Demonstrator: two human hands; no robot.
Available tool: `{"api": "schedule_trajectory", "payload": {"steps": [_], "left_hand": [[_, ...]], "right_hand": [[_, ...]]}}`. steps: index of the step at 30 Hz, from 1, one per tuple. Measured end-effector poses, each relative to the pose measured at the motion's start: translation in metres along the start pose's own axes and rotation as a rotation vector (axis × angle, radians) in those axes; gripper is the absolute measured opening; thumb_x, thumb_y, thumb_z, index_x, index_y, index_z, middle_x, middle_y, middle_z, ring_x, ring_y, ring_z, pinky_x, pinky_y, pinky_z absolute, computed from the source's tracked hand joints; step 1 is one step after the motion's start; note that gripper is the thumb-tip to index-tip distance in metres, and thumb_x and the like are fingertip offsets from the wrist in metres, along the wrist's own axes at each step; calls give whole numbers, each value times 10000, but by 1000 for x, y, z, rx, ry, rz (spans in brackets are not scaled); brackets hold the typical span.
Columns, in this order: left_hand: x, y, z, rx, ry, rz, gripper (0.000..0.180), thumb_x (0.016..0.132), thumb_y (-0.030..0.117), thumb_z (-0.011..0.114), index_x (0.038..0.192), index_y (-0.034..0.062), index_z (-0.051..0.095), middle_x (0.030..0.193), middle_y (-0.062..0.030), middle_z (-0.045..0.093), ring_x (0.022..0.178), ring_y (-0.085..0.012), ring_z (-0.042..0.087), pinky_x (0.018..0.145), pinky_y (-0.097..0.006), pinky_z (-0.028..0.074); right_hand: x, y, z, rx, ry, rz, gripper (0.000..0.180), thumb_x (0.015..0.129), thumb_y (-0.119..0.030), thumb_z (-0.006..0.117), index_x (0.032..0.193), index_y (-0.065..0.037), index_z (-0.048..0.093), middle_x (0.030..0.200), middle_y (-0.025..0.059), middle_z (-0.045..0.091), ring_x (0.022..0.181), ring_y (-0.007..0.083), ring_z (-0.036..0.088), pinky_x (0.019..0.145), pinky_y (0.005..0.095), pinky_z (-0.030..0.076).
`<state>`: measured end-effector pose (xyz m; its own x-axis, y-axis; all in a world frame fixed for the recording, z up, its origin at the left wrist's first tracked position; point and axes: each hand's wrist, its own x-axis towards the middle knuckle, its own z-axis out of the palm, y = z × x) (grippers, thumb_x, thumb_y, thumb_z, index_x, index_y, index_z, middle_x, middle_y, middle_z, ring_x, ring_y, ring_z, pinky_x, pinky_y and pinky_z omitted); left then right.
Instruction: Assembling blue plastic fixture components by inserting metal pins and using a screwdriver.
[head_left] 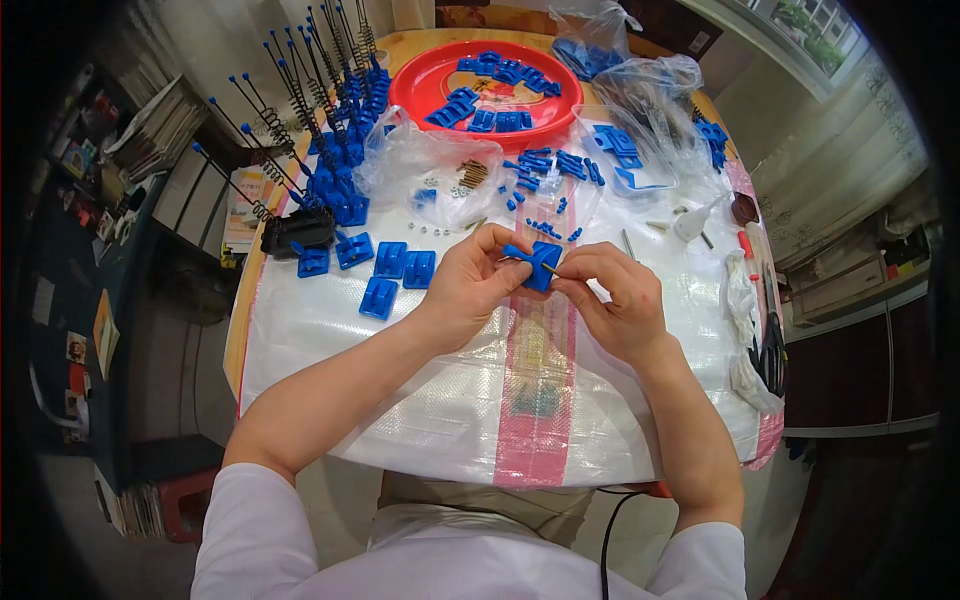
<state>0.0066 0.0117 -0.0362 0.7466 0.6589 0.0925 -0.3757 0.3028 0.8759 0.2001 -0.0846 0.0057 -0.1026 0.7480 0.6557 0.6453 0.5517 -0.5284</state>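
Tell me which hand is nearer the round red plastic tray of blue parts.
Left. The left hand sits below the round red plastic tray; the right hand is lower and further right.

Bright, even daylight comes from the window [815, 25] at upper right. The white-covered tabletop [400, 380] is well lit, with soft, faint shadows under the hands. Clear plastic bags [440, 165] show mild glare. Fisheye bending curves straight edges; the corners fall into black vignette. The centre is sharp.
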Motion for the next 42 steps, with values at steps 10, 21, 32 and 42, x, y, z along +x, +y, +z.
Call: {"api": "schedule_trajectory", "payload": {"steps": [10,21,32,42], "left_hand": [[-2,7,7,62,33,34,311,975,-22,633,1276,9,561,1196,-132,663,1031,-216,705,910,-375,602],[-6,4,15,159,14,148,538,904,-101,670,1399,-2,484,1285,-120,590,1158,-174,622,987,-328,555],[-7,7,18,228,11,166,579,901,-52,714,1423,3,467,1222,-96,591,1109,-149,606,966,-304,533],[-2,7,9,86,31,1,544,970,-47,602,1483,-7,428,1268,-131,629,1058,-173,664,862,-315,575]], "right_hand": [[0,3,1,-8,21,23,180,836,19,779,985,-19,685,907,115,703,780,262,698,663,348,558],[-5,8,2,-3,-29,220,142,871,5,734,1007,-13,697,939,113,717,800,241,725,666,338,566],[-5,5,3,1,-48,252,154,868,26,728,1018,-1,703,942,124,721,804,235,723,686,331,568],[-2,2,6,-31,21,123,168,855,5,759,1013,-14,707,964,112,724,806,235,721,673,326,572]]}}
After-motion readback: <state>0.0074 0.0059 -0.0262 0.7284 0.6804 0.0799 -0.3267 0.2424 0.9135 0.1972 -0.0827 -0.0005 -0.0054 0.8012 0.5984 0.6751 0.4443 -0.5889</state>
